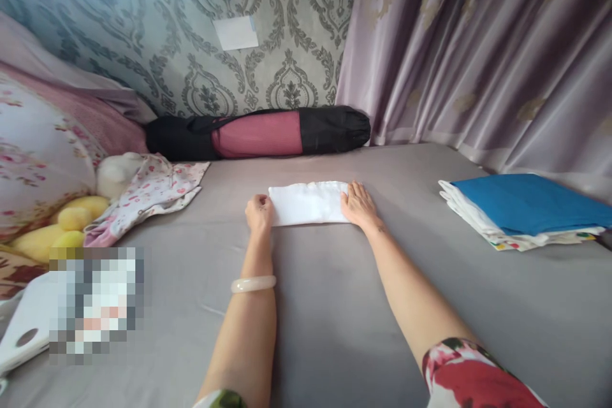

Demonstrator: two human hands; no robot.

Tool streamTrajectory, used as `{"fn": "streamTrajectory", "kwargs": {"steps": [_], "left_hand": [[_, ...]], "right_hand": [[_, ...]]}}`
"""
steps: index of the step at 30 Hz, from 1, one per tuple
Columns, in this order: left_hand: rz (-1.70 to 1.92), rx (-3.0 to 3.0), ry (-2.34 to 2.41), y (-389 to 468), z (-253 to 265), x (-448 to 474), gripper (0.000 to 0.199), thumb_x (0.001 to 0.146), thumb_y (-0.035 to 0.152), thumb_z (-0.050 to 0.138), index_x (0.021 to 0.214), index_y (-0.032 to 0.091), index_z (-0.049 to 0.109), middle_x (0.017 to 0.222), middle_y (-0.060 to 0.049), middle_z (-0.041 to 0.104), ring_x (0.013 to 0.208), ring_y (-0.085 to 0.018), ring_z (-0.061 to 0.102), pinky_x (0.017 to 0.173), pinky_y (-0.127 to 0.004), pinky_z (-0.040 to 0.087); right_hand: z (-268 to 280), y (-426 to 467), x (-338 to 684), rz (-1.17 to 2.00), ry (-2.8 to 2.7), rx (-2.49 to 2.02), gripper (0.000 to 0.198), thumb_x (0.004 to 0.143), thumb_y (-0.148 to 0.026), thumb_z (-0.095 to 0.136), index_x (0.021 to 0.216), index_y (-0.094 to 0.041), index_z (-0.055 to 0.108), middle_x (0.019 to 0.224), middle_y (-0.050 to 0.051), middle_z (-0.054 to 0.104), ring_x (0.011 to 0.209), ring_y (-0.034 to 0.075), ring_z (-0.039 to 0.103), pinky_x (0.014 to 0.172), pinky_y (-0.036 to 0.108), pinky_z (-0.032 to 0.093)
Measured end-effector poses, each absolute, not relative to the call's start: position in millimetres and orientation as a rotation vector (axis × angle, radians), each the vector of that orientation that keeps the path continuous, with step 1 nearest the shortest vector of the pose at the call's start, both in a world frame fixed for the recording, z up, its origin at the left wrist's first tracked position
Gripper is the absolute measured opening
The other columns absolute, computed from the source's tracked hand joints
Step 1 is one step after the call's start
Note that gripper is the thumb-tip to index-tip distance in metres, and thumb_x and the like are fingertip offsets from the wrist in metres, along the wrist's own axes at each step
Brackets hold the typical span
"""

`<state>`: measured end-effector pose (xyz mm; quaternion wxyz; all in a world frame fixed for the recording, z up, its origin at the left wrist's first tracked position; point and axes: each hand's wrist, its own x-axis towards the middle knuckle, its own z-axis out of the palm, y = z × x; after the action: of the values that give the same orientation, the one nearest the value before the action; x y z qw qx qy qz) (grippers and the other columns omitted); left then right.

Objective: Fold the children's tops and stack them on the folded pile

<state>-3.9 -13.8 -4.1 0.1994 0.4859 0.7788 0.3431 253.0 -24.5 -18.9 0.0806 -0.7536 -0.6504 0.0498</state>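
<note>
A white cloth (308, 204), folded into a flat rectangle, lies on the grey bed sheet (329, 306) in front of me. At its left end my left hand (260, 211) is closed, fingers curled in at the edge of the cloth; the fingertips are partly hidden. My right hand (358, 203) rests flat over the right end, its fingers stretched out and close together. A pale bangle (253, 284) circles my left forearm.
Folded cloths with a blue one (530, 204) on top lie at right. A black and pink rolled bag (258, 134) lies along the wall. At left are a floral garment (157, 194), yellow plush (71, 223) and a white item with an oval hole (41, 312), partly blurred.
</note>
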Motion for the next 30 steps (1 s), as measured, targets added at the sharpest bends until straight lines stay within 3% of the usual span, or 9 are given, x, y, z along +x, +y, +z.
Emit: {"fn": "streamTrajectory", "kwargs": {"steps": [6,16,30], "left_hand": [[1.171,1.145,2.224,-15.3,-4.5,-1.0,0.030,0.085,0.017,0.047,0.104,0.016,0.071,0.106,-0.012,0.073,0.104,-0.026,0.066,0.092,-0.034,0.049],[1.446,1.045,2.101,-15.0,-23.6,-17.5,0.027,0.080,0.021,0.049,0.094,0.017,0.071,0.090,-0.010,0.074,0.092,-0.024,0.068,0.089,-0.038,0.051],[1.718,0.821,1.797,-5.3,-39.5,-19.6,0.030,0.076,0.025,0.051,0.096,0.012,0.069,0.083,-0.007,0.069,0.077,-0.017,0.065,0.071,-0.030,0.053]], "right_hand": [[-3.7,-25.3,238.0,0.143,-1.935,-2.250,0.058,0.101,-0.036,0.018,0.148,-0.006,0.036,0.158,0.013,0.029,0.147,0.025,0.019,0.120,0.048,0.008],[-8.1,-29.5,203.6,0.210,-2.108,-2.013,0.057,0.101,-0.035,0.019,0.150,-0.009,0.034,0.159,0.010,0.028,0.147,0.021,0.020,0.120,0.041,0.014],[2.4,-26.2,172.6,0.142,-2.158,-1.910,0.055,0.101,-0.035,0.022,0.146,-0.008,0.039,0.156,0.012,0.034,0.146,0.024,0.023,0.119,0.042,0.014]]}}
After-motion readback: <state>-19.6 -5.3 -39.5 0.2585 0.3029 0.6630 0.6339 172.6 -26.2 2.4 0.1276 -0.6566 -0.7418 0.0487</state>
